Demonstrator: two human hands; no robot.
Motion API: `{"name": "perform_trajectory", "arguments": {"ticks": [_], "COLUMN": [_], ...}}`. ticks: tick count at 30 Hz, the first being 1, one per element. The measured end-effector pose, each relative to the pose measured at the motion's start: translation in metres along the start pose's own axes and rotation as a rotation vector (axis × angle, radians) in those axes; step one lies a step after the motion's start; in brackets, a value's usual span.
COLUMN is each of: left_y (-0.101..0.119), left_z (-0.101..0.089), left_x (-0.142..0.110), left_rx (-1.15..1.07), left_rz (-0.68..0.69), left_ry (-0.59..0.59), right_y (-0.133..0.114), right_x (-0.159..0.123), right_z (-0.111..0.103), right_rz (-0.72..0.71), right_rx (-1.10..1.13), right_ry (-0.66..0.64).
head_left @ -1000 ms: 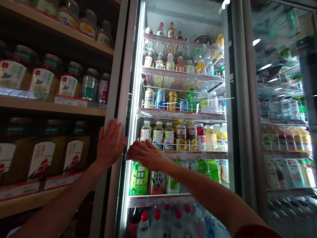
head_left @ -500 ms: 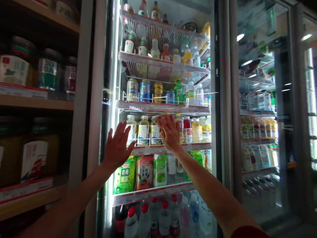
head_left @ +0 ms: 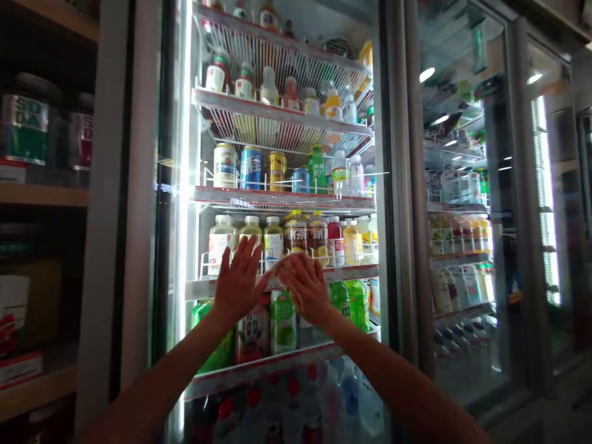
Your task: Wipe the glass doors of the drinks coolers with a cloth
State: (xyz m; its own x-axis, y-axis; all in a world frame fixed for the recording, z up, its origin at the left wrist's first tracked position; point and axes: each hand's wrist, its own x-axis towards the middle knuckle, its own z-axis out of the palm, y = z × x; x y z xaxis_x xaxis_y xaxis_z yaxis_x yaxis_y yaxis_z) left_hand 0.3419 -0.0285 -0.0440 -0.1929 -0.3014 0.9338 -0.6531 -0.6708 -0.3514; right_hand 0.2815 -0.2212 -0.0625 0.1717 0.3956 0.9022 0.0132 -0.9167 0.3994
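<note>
"How are the hands working?"
"The left hand (head_left: 238,280) is opening wide, apparently holding nothing, facing the glass door (head_left: 361,21). The right hand (head_left: 305,287) is lying fairly flat, a pale cloth-like piece (head_left: 280,266) showing beside its fingers."
"Gripping it?"
"Can't tell; even palm pressure is helping."

Bare hands (head_left: 237,285) (head_left: 306,288), bare forearms (head_left: 178,356) (head_left: 386,373) (slim, narrowing toward wrists (head_left: 222,316) (head_left: 332,320)).
</note>
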Motion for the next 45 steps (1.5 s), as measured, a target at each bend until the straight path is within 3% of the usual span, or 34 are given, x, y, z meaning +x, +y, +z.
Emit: {"name": "perform_trajectory", "arguments": {"ticks": [2,6,7,11,12,13,16,17,19,22,23,26,28,32,34,35,38,40,45], "left_y": [0.007,0.019,0.021,0.025,0.026,0.027,0.033,0.036,0.043,0.051,0.052,0.053,0.054,0.063,0.070,0.073,0.078,0.076,0.059], "left_z": [0.004,0.012,0.014,0.019,0.019,0.020,0.022,0.023,0.024,0.027,0.027,0.028,0.028,0.026,0.025,0.024,0.021,0.016,-0.008], "left_x": [-0.001,-0.006,-0.007,-0.013,-0.014,-0.016,-0.023,-0.026,-0.032,-0.039,-0.040,-0.042,-0.046,-0.070,-0.085,-0.092,-0.110,-0.124,-0.170], "left_rx": [-0.001,-0.035,-0.039,-0.037,-0.036,-0.036,-0.039,-0.042,-0.051,-0.056,-0.053,-0.041,-0.036,-0.035,-0.049,-0.060,-0.086,-0.088,-0.089], "left_rz": [0.018,0.030,0.036,0.072,0.078,0.081,0.076,0.077,0.089,0.108,0.111,0.114,0.117,0.118,0.116,0.114,0.111,0.112,0.129], "left_ry": [-0.012,-0.035,-0.040,-0.068,-0.075,-0.081,-0.097,-0.101,-0.107,-0.106,-0.104,-0.108,-0.121,-0.164,-0.196,-0.210,-0.250,-0.276,-0.366], "right_y": [0.005,0.019,0.019,0.021,0.027,0.036,0.055,0.056,0.046,0.035,0.038,0.054,0.052,0.009,-0.002,-0.002,0.003,-0.006,-0.061], "right_x": [-0.009,-0.012,-0.015,-0.037,-0.042,-0.046,-0.056,-0.062,-0.077,-0.096,-0.097,-0.095,-0.101,-0.139,-0.145,-0.142,-0.121,-0.121,-0.156], "right_z": [-0.001,0.001,0.001,-0.001,-0.003,-0.005,-0.006,-0.006,-0.005,-0.006,-0.007,-0.008,-0.005,-0.003,-0.006,-0.007,-0.004,0.001,0.007], "right_rz": [-0.046,0.333,0.361,0.057,0.036,0.089,0.486,0.554,0.457,0.117,0.117,0.476,0.570,0.143,0.028,0.053,0.329,0.371,-0.196], "right_rx": [-0.012,-0.104,-0.113,-0.055,-0.048,-0.055,-0.121,-0.133,-0.111,-0.058,-0.071,-0.187,-0.203,-0.036,0.017,0.019,-0.033,-0.025,0.149], "right_ry": [-0.031,0.137,0.148,-0.007,-0.010,0.025,0.224,0.252,0.186,0.004,-0.001,0.164,0.196,-0.038,-0.112,-0.113,0.003,0.025,-0.243]}}
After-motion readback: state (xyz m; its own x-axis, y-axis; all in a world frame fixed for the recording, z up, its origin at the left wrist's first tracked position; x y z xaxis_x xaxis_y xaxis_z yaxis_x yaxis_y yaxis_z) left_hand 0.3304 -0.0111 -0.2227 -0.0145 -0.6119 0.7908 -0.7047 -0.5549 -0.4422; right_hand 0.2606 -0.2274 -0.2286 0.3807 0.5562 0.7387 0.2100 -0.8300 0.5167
